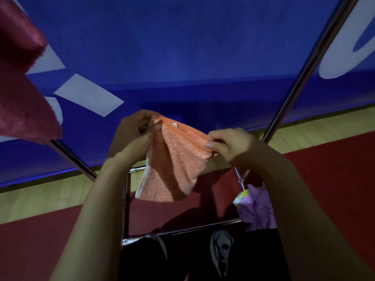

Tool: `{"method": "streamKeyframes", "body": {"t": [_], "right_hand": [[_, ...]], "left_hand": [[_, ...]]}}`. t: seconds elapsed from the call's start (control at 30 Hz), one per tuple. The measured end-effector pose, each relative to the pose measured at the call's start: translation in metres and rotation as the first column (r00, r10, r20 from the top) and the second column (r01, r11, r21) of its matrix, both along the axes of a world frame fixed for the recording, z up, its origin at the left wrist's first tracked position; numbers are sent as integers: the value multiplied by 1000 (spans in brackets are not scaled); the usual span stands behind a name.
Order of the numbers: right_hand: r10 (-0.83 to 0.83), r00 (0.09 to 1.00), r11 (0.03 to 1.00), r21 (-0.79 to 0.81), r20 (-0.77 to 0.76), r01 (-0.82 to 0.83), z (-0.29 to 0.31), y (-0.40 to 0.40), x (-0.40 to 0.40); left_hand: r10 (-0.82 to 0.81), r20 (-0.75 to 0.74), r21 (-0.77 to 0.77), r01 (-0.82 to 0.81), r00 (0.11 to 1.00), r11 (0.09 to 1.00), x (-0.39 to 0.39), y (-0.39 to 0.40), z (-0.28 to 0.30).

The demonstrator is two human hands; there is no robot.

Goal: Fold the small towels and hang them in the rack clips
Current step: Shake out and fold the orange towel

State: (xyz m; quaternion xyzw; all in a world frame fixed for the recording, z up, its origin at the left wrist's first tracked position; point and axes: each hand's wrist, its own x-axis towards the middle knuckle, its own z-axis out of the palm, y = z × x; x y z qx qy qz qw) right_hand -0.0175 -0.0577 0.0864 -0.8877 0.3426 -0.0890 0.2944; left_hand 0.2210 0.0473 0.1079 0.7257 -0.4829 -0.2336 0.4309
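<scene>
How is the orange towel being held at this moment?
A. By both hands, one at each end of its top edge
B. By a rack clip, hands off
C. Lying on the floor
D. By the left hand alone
A: the left hand and the right hand each pinch an end of the top edge of the orange towel, which hangs down between them.

My feed is dim, with muted colours. The blue banner (pixel 182 47) is brightest mid-frame and darkens toward the edges. The orange towel (pixel 174 159) casts a soft shadow on the red floor (pixel 334 169) below. Wide-angle distortion bends the rack poles (pixel 304 72); the dark red towel (pixel 22 88) at left is blurred.
</scene>
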Motion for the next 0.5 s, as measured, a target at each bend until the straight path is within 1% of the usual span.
{"method": "streamKeyframes", "body": {"t": [0.07,0.1,0.2,0.27,0.33,0.4,0.43,0.5], "right_hand": [[23,997,995,-98,69,-16,-2,-2,0],[32,993,992,-122,116,-17,-1,-2,2],[87,965,991,-122,246,-58,9,-3,1],[141,965,985,-132,222,-114,11,1,1],[150,978,987,-76,143,-141,12,7,5],[136,988,991,-28,78,-134,12,12,8],[130,989,991,-24,65,-129,11,13,9],[108,990,993,-52,88,-104,13,12,7]], "left_hand": [[7,-11,-11,-7,1000,1000,1,1,0],[16,-9,-9,-16,1000,1000,1,1,1],[45,-13,-19,-45,999,999,4,1,-2],[62,-6,-16,-62,998,998,5,1,-3],[72,-1,-3,-72,997,997,6,0,-6],[96,-2,0,-96,995,995,6,-1,-7],[115,0,-8,-115,993,993,6,-1,-7],[139,12,-15,-138,990,990,6,0,-5]]}}
